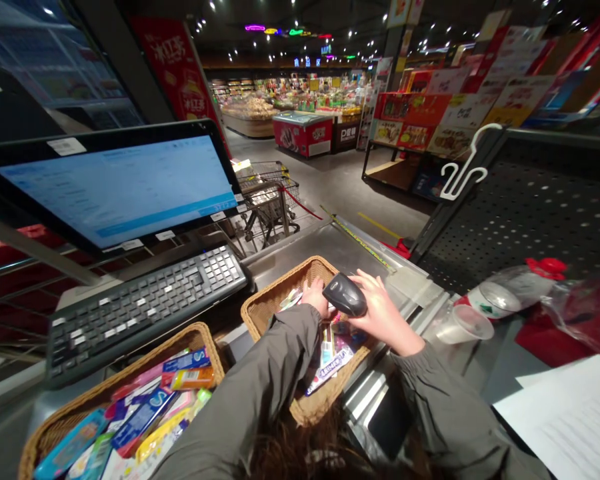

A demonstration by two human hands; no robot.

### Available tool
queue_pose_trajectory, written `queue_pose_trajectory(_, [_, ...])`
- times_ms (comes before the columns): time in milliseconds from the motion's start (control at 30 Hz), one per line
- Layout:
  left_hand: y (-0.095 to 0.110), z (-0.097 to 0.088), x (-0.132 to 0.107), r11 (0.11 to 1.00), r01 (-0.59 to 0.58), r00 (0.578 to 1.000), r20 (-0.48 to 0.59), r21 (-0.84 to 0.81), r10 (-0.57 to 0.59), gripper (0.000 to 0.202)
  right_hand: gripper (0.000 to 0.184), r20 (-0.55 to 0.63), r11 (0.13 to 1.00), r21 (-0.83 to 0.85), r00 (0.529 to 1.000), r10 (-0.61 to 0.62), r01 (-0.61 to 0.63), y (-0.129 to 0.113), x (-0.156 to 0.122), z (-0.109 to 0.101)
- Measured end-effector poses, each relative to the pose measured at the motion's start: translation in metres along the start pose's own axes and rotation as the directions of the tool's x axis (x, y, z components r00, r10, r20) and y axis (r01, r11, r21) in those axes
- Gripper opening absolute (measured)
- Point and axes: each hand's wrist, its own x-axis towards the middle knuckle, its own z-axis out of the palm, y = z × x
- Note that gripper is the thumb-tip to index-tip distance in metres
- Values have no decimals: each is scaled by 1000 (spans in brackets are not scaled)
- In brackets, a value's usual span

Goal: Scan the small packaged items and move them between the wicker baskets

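My right hand (pixel 384 313) is wrapped round a black handheld barcode scanner (pixel 345 294) held over a wicker basket (pixel 273 299) on the checkout counter. My left hand (pixel 314 295) reaches down into that basket among several small packaged items (pixel 330 357); its fingertips are hidden inside, so what it grips cannot be made out. Both arms wear grey sleeves.
A second wicker basket (pixel 55 423) at the lower left is full of coloured packets. A keyboard (pixel 145 303) and a lit till screen (pixel 120 190) stand to the left. A plastic bottle with red cap (pixel 510 290), a clear cup (pixel 463 323) and papers (pixel 570 417) lie right. Shopping trolleys (pixel 267 197) stand beyond.
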Motion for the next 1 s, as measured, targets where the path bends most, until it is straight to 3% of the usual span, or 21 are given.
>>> queue_pose_trajectory(133, [-14, -64, -13, 998, 68, 991, -116, 9, -66, 44, 54, -149, 1000, -1, 988, -27, 27, -2, -6, -6])
queue_pose_trajectory(167, [-20, -84, -23, 997, 72, 978, -193, -14, -73, 39, 53, -192, 999, -2, 980, -49, 50, -5, -7, -8])
queue_pose_trajectory(300, [-46, -156, -88, 985, 88, 883, -445, -150, -147, 29, 58, -280, 983, -12, 943, -178, 182, -30, -9, -15])
queue_pose_trajectory(400, [-60, -188, -150, 977, 75, 815, -552, -201, -176, 30, 64, -257, 944, -21, 911, -322, 328, -59, -9, -18])
queue_pose_trajectory(500, [-69, -201, -204, 977, 89, 765, -615, -191, -190, 30, 59, -223, 896, -20, 871, -437, 444, -94, -6, -17])
queue_pose_trajectory(667, [-84, -200, -271, 975, 115, 713, -667, -191, -215, 27, 48, -181, 800, 3, 787, -590, 601, -150, 2, -8])
queue_pose_trajectory(867, [-109, -190, -332, 955, 141, 667, -688, -260, -286, 27, 45, -95, 712, 54, 713, -694, 700, -195, 0, 4])
queue_pose_trajectory(1000, [-119, -185, -358, 947, 165, 646, -695, -276, -315, 29, 48, -49, 679, 93, 684, -728, 728, -212, -8, 11])
